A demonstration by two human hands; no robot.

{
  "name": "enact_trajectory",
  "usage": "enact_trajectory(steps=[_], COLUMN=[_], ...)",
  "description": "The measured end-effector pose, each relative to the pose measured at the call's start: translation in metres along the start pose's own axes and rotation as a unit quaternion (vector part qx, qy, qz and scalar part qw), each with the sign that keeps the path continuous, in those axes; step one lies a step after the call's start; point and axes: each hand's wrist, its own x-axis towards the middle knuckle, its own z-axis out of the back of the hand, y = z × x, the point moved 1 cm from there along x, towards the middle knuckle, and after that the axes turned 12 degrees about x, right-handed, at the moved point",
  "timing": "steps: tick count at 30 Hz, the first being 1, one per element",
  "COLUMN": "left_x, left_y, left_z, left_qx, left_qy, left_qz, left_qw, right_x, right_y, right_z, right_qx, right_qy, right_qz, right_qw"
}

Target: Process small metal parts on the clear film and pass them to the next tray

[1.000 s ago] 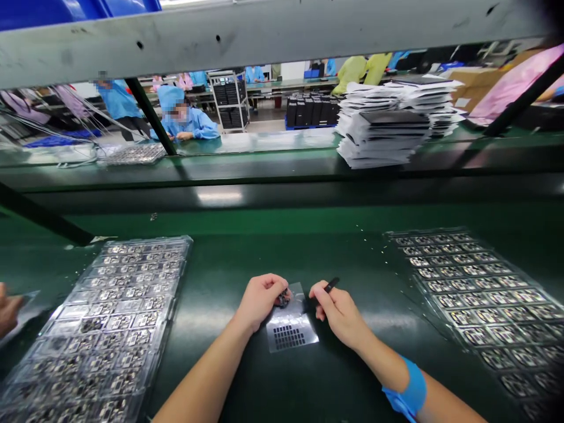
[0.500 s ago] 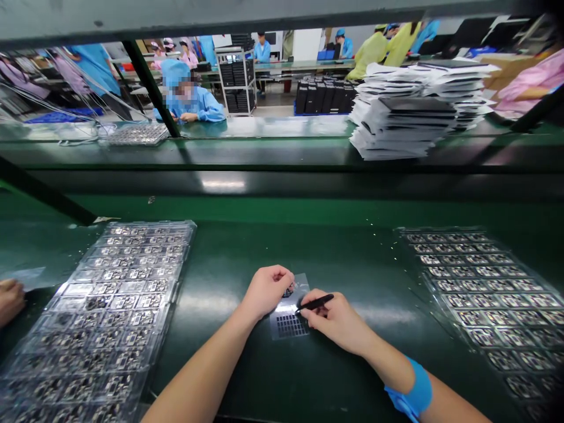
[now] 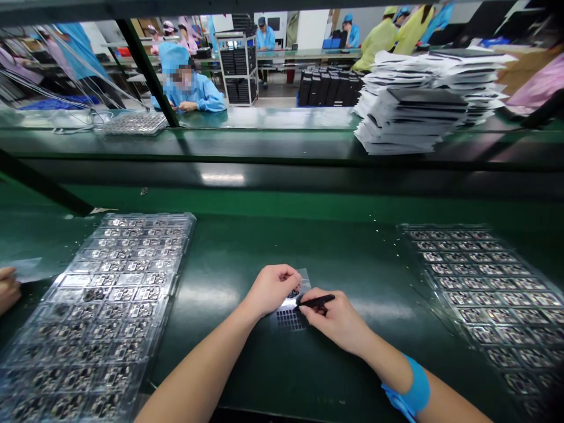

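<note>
My left hand (image 3: 272,289) is closed, its fingertips pinching a small circuit board (image 3: 294,291) that they mostly hide. Between the thumb and fingers of my right hand (image 3: 332,317) are slim black tweezers (image 3: 318,301), their tip pointing left at the board's near edge. Under both hands lies a clear sheet (image 3: 304,275) with rows of small dark stickers (image 3: 288,320). A blue band (image 3: 414,385) wraps my right wrist.
Clear trays of circuit boards stand at left (image 3: 132,264) and right (image 3: 480,267) on the green table (image 3: 233,247). A co-worker's hand (image 3: 7,289) shows at the far left. Beyond the ledge rises a stack of white sheets (image 3: 409,123); several people work behind.
My left hand has shifted slightly right with the circuit board, closer to the tweezers. My right hand stays almost in place. The whole view has tilted a little.
</note>
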Motion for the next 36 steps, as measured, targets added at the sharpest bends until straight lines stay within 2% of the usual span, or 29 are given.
enact_trajectory(steps=[9, 14, 19, 24, 30, 36], left_x=[0.0, 0.0, -0.001, -0.001, -0.004, -0.003], left_y=[0.0, 0.0, 0.0, -0.002, -0.007, -0.004], left_z=[-0.001, 0.0, 0.0, 0.001, 0.0, -0.001], left_qx=[0.006, 0.017, 0.016, -0.007, -0.036, -0.021], left_qy=[0.002, -0.002, 0.001, -0.005, 0.018, 0.013], left_qz=[0.002, -0.001, 0.004, 0.019, 0.03, 0.044], left_qw=[1.0, 1.0, 1.0, 1.0, 0.999, 0.999], right_x=[0.0, 0.001, 0.004, 0.003, -0.002, 0.0], right_y=[-0.002, -0.004, -0.002, 0.002, 0.007, 0.009], right_z=[-0.002, -0.002, 0.0, 0.007, 0.016, 0.02], right_qx=[0.012, 0.092, 0.191, 0.225, 0.196, 0.146], right_qy=[-0.012, -0.016, -0.024, -0.057, -0.136, -0.178], right_qz=[-0.014, -0.066, -0.108, -0.073, -0.01, 0.009], right_qw=[1.0, 0.993, 0.975, 0.97, 0.971, 0.973])
